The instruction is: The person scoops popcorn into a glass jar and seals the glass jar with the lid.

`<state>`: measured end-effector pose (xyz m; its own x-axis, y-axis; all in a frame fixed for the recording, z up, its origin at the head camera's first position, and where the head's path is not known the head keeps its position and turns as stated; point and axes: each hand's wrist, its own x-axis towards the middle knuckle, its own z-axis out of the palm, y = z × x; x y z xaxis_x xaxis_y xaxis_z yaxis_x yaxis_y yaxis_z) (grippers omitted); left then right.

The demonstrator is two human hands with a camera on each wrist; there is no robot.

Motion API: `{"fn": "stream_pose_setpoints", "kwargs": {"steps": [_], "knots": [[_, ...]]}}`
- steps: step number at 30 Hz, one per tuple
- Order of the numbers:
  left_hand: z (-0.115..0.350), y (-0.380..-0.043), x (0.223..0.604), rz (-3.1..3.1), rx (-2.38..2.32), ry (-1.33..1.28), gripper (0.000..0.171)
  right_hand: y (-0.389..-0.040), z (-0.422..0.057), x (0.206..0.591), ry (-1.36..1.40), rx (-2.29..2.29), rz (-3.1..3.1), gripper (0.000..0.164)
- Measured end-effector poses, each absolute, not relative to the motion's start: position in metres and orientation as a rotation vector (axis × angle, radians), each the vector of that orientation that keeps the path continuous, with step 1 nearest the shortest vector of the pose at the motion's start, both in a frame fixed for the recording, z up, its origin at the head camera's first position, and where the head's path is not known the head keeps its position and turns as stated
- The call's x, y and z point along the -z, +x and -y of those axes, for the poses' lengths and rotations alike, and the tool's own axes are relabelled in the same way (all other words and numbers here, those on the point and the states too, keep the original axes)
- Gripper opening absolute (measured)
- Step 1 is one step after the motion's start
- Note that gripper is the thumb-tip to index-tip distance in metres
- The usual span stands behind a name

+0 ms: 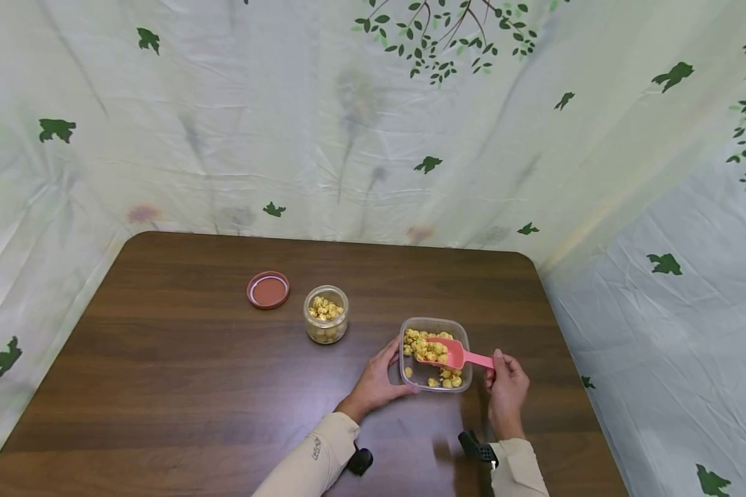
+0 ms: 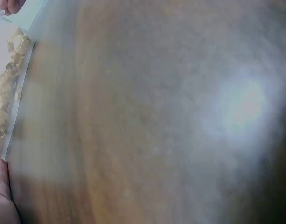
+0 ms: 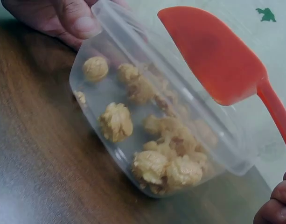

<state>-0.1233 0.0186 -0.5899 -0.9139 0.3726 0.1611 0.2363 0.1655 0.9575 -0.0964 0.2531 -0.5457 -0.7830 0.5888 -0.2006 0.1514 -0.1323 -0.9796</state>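
Note:
A clear plastic container (image 1: 436, 388) with caramel popcorn (image 3: 115, 122) stands at the right of the table's middle. My left hand (image 1: 376, 384) holds it at its left side and near corner, the thumb at the front rim. A pink-red scoop (image 1: 456, 354) loaded with popcorn is over the container; in the right wrist view the scoop (image 3: 217, 56) shows raised above the rim. My right hand (image 1: 508, 392) pinches the end of its handle. In the left wrist view only the left hand's edge (image 2: 3, 200) and a strip of popcorn show.
An uncapped glass jar (image 1: 326, 333) holding popcorn stands left of the container. Its likely lid, a reddish-brown disc (image 1: 268, 290), lies on the dark wooden table (image 1: 180, 359) further left. A patterned cloth (image 1: 236, 124) hangs behind the table.

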Motion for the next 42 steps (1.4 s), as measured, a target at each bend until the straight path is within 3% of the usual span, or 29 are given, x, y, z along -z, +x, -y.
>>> {"fn": "stream_pose_setpoints", "kwargs": {"steps": [11,20,31,42], "knots": [[-0.003,-0.122,0.582,-2.444,-1.64,0.564,0.113,-0.109,-0.25,0.531,-0.752,-1.995,1.803,0.033],[0.013,-0.132,0.566,-2.5,-1.622,0.598,0.102,-0.121,-0.247,0.514,-0.715,-1.985,1.856,0.037],[0.032,-0.148,0.525,-2.585,-1.538,0.624,0.094,-0.135,-0.236,0.498,-0.602,-2.011,1.922,0.044],[0.053,-0.162,0.482,-2.622,-1.561,0.667,0.091,-0.148,-0.221,0.491,-0.425,-2.027,1.916,0.034]]}}
